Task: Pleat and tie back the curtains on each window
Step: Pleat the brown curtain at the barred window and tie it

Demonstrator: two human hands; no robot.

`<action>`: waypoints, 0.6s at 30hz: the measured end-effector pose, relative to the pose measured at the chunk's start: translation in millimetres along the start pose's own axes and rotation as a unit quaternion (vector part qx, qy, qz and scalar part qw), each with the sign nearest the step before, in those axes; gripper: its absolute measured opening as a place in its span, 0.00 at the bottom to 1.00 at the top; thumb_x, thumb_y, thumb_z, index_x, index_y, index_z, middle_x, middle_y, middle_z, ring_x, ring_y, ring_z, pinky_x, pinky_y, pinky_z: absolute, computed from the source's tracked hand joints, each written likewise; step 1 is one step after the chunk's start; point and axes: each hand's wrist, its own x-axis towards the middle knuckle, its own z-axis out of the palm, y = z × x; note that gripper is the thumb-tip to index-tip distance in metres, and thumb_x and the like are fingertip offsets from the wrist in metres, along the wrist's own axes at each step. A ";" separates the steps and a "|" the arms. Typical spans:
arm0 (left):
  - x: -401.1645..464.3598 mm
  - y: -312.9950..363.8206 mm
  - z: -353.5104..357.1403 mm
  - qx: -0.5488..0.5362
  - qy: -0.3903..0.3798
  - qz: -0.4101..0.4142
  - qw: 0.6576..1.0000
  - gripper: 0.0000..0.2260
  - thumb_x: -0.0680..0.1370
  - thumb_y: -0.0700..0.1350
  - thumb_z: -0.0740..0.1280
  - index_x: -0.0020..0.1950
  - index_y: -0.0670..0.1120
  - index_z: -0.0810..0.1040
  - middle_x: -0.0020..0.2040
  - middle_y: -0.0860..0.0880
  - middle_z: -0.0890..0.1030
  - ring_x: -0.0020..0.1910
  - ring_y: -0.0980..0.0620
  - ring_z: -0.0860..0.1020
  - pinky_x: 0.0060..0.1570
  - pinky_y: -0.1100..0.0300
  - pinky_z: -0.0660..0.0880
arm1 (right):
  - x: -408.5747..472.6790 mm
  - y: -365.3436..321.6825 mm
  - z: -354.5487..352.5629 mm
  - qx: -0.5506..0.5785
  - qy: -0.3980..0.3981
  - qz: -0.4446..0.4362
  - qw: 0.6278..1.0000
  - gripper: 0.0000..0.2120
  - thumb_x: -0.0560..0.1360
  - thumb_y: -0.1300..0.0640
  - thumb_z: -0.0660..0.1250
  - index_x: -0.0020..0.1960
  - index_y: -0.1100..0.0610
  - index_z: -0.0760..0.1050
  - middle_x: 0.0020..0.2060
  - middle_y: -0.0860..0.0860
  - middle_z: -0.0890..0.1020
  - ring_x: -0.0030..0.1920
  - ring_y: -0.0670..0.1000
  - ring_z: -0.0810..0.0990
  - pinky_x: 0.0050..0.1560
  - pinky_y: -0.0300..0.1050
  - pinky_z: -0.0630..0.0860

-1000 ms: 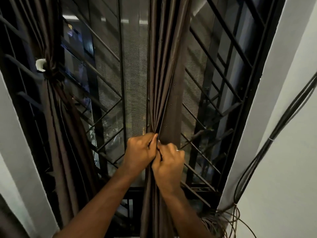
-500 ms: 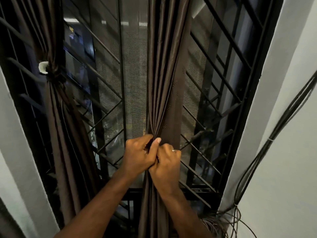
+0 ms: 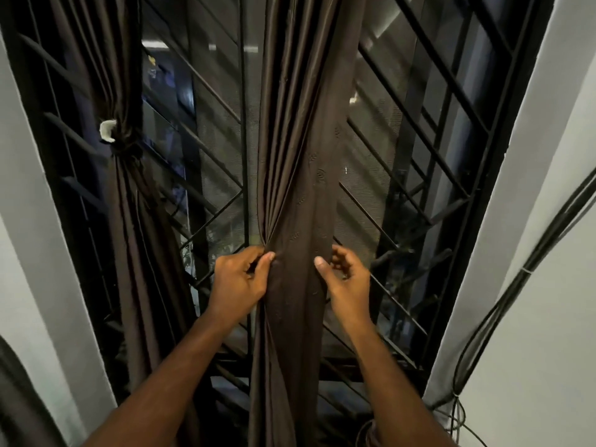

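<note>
Head view: two bare hands at the middle curtain (image 3: 296,195), which hangs in front of the barred window (image 3: 429,162).
Left hand (image 3: 240,280): fingers and thumb pinch the gathered folds on the curtain's left edge.
Right hand (image 3: 346,279): thumb lies on the front of the cloth, fingers curl round its right edge.
Left curtain (image 3: 129,188): bunched and tied at a knot with a pale band (image 3: 107,130).
Right wall: dark cables (image 3: 516,285) run down it.

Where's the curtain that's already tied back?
In the head view, the tied curtain hangs at the window's left side, knotted beside a white hook, left of the curtain both hands hold.
</note>
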 end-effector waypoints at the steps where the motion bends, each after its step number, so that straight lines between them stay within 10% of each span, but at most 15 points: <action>1: -0.4 -1.3 0.0 0.004 0.004 0.000 1.000 0.13 0.80 0.42 0.67 0.35 0.43 0.76 0.28 0.54 0.71 0.26 0.56 0.71 0.27 0.63 0.65 | -0.9 0.6 1.2 -0.044 0.019 -0.029 0.998 0.08 0.74 0.59 0.76 0.52 0.52 0.83 0.47 0.48 0.85 0.49 0.48 0.84 0.53 0.50 0.81; 9: -0.9 7.4 8.4 0.079 0.016 0.017 0.997 0.14 0.77 0.38 0.71 0.33 0.44 0.72 0.29 0.57 0.63 0.24 0.57 0.63 0.28 0.74 0.58 | -27.5 -5.5 18.1 -0.154 0.114 -0.145 0.971 0.16 0.75 0.59 0.76 0.62 0.56 0.81 0.48 0.44 0.79 0.49 0.33 0.77 0.50 0.23 0.70; 18: 2.0 5.2 16.7 0.130 0.003 0.006 0.992 0.12 0.77 0.43 0.69 0.34 0.44 0.75 0.25 0.51 0.71 0.24 0.58 0.64 0.27 0.64 0.60 | -48.2 -9.4 22.8 -0.242 0.107 -0.256 0.930 0.10 0.77 0.59 0.71 0.58 0.58 0.82 0.43 0.49 0.81 0.43 0.46 0.78 0.47 0.46 0.75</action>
